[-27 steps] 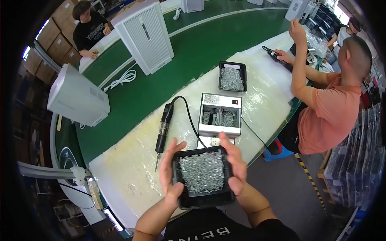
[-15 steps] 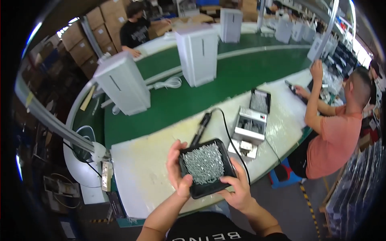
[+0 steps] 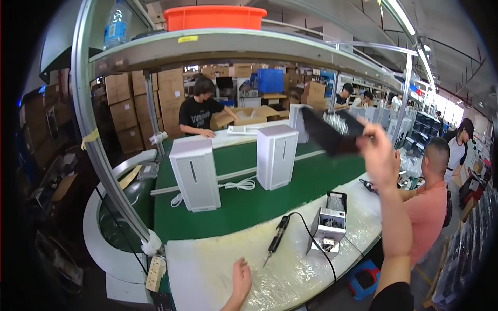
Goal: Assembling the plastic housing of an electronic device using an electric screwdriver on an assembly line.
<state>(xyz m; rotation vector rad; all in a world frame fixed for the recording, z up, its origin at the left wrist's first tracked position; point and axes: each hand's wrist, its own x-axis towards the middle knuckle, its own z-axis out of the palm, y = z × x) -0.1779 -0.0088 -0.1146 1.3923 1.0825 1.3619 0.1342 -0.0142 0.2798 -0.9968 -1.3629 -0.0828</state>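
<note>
My right hand [image 3: 377, 150] is raised high and grips the edge of a black plastic tray [image 3: 319, 132]. The tray is tilted and blurred by motion. Small silvery screws [image 3: 337, 123] show in it. Low over the front of the worktable [image 3: 202, 264] is my left hand [image 3: 241, 280], fingers loosely bent and apart from anything, nothing seen in it. Nearest to it, an electric screwdriver [image 3: 278, 234] lies on the table, its black cord curving right. A screw dispenser box [image 3: 329, 223] stands to the right, with a second black tray of screws [image 3: 336, 202] behind it.
White tower-shaped housings [image 3: 194, 173] stand on the green conveyor [image 3: 238, 210], with a coiled white cable [image 3: 241, 184]. Overhead runs a shelf with an orange basin [image 3: 215, 18] and a bottle [image 3: 116, 26]. A co-worker [image 3: 428, 192] sits at right; another person [image 3: 199, 111] stands across.
Both hands held the screw tray low over the table. Now my right hand alone has lifted it up and to the right. My left hand has let go and dropped. The view has tilted upward.
</note>
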